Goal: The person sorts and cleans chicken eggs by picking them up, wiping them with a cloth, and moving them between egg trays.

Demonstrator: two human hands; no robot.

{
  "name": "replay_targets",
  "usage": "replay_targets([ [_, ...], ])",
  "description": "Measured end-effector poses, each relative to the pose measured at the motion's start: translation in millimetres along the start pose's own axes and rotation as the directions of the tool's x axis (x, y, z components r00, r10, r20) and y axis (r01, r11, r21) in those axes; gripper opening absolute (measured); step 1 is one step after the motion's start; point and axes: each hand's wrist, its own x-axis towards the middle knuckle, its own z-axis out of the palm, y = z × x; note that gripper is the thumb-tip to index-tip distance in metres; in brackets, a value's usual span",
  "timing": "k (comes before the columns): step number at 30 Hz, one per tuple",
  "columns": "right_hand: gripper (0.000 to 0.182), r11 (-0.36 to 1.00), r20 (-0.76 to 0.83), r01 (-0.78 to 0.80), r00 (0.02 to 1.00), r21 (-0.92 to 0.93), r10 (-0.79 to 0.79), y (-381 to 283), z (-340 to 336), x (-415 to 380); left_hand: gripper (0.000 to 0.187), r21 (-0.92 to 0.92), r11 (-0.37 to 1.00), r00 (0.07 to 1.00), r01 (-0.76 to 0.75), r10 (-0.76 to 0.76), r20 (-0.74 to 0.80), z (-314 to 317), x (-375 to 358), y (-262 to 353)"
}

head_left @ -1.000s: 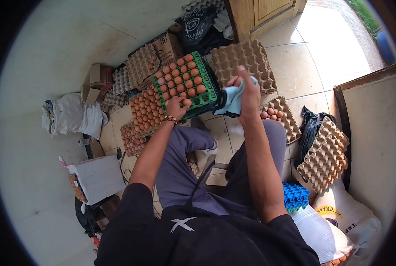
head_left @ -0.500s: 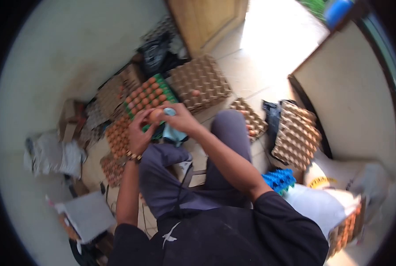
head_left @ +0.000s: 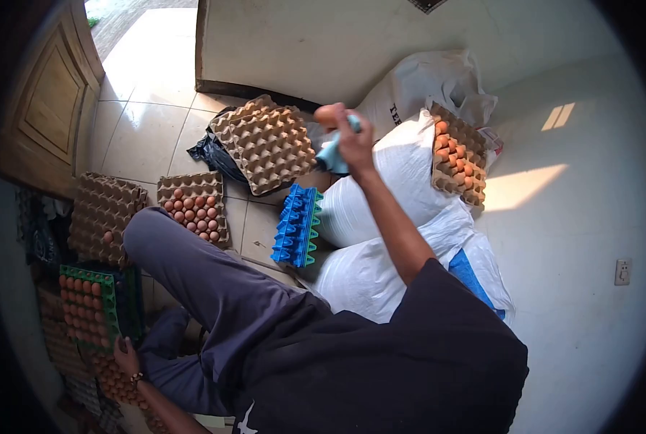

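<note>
My right hand point(head_left: 353, 145) is raised above the white sacks, closed around a brown egg point(head_left: 329, 114) and a light-blue cloth point(head_left: 332, 156). At lower left, my left hand point(head_left: 126, 357) has its fingers apart beside the corner of a green egg tray point(head_left: 109, 278) full of brown eggs; whether it touches the tray I cannot tell. A cardboard tray of eggs point(head_left: 453, 155) leans on the sacks, to the right of my right hand. Brown eggs point(head_left: 120, 380) also lie in trays below my left hand.
Stacked cardboard trays point(head_left: 265, 145) rest on black plastic near the wall. Blue and green plastic trays point(head_left: 295, 226) stand against a white sack point(head_left: 363, 278). A part-filled egg tray point(head_left: 193, 211) and another tray stack point(head_left: 106, 217) are on the floor near my knee. A wooden door point(head_left: 52, 94) stands at upper left.
The view has swung right towards the sacks. My hands, earlier together around the egg, are now apart: the right has carried egg and cloth to the right, the left is by the green tray.
</note>
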Motion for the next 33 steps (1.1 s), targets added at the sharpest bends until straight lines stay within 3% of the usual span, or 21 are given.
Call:
replay_targets([
  [1, 0.041, 0.988, -0.122, 0.046, 0.990, -0.150, -0.064, 6.4, -45.1, 9.3, 0.042, -0.023, 0.994, 0.989, 0.106, -0.103, 0.102, 6.1, 1.2, -11.5],
  [2, 0.038, 0.984, -0.251, 0.019, 0.966, -0.178, -0.064, 15.8, -87.8, 19.5, 0.039, -0.196, 0.979, 0.996, 0.056, -0.068, -0.055, 11.7, -2.6, 13.1],
  [3, 0.037, 0.977, -0.364, -0.028, 0.930, -0.213, -0.052, 20.0, -126.9, 25.9, 0.038, -0.189, 0.979, 0.995, 0.080, -0.089, -0.037, 18.5, 0.1, 10.7],
  [5, 0.038, 0.880, -0.482, -0.108, 0.864, -0.463, -0.147, 35.7, -202.8, 37.3, 0.037, -0.166, 0.978, 0.991, 0.127, -0.130, -0.009, 27.0, 11.2, -2.8],
  [6, 0.038, 0.884, -0.526, -0.096, 0.831, -0.458, -0.182, 53.6, -239.4, 41.8, 0.035, -0.039, 0.999, 0.999, 0.034, -0.034, 0.003, 27.5, 9.2, 0.4],
  [8, 0.042, 0.702, -0.618, -0.278, 0.732, -0.655, -0.287, 59.6, -282.1, 31.7, 0.035, -0.046, 0.999, 1.000, 0.002, -0.002, 0.004, 27.1, 8.5, 8.9],
  [10, 0.048, 0.642, -0.674, -0.405, 0.698, -0.650, -0.242, 88.2, -328.1, 22.6, 0.034, -0.074, 0.997, 1.000, 0.002, -0.003, -0.012, 24.8, 7.2, 19.0],
  [13, 0.056, 0.442, -0.787, -0.680, 0.608, -0.585, -0.107, 73.1, -318.7, -5.0, 0.034, -0.070, 0.997, 0.999, 0.016, -0.018, -0.027, 21.5, 3.8, 24.1],
  [16, 0.057, 0.337, -0.785, -0.720, 0.609, -0.607, -0.112, 80.1, -312.3, -23.4, 0.030, -0.045, 0.999, 1.000, -0.012, 0.012, -0.002, 27.9, 7.7, 4.8],
  [23, 0.041, 0.271, -0.677, -0.638, 0.732, -0.721, -0.078, 84.2, -305.9, -36.2, 0.030, -0.012, 0.999, 0.998, -0.047, 0.046, -0.040, 27.8, 4.2, 10.4],
  [26, 0.041, 0.269, -0.679, -0.669, 0.731, -0.693, 0.067, 92.6, -321.9, -30.2, 0.031, -0.090, 0.996, 1.000, 0.023, -0.022, 0.010, 26.0, 1.5, 20.4],
  [29, 0.038, 0.288, -0.676, -0.643, 0.736, -0.710, -0.024, 97.9, -345.8, -15.7, 0.034, -0.031, 0.999, 0.999, 0.023, -0.022, 0.039, 22.3, 0.5, 29.4],
  [30, 0.040, 0.342, -0.675, -0.591, 0.700, -0.731, -0.234, 95.2, -336.2, -10.9, 0.034, -0.037, 0.999, 0.999, 0.022, -0.020, 0.038, 27.5, 3.4, 30.8],
  [33, 0.037, 0.545, -0.658, -0.417, 0.648, -0.728, -0.384, 76.9, -296.8, 32.6, 0.033, -0.067, 0.998, 0.999, 0.014, -0.012, 0.034, 31.6, 3.3, 22.0],
])
